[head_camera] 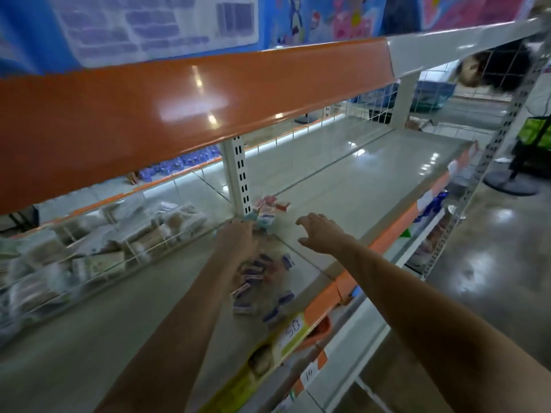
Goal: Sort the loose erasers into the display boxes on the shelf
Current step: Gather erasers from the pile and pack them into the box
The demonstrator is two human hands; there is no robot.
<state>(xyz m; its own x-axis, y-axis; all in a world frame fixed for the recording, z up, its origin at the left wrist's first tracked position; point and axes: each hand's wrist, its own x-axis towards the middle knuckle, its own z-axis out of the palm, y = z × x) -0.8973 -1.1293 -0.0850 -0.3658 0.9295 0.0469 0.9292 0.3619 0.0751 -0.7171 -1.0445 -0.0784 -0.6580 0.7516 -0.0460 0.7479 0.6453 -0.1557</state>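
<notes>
Erasers (258,278) blurred, partly behind left hand (238,239)

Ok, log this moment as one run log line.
left hand at display boxes, grip unclear | right hand open, empty | loose erasers on shelf

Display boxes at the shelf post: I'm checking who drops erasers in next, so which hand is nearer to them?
Left. The left hand is right at the display boxes, fingers at their near edge. The right hand hovers open, off to their right above the shelf.
</notes>
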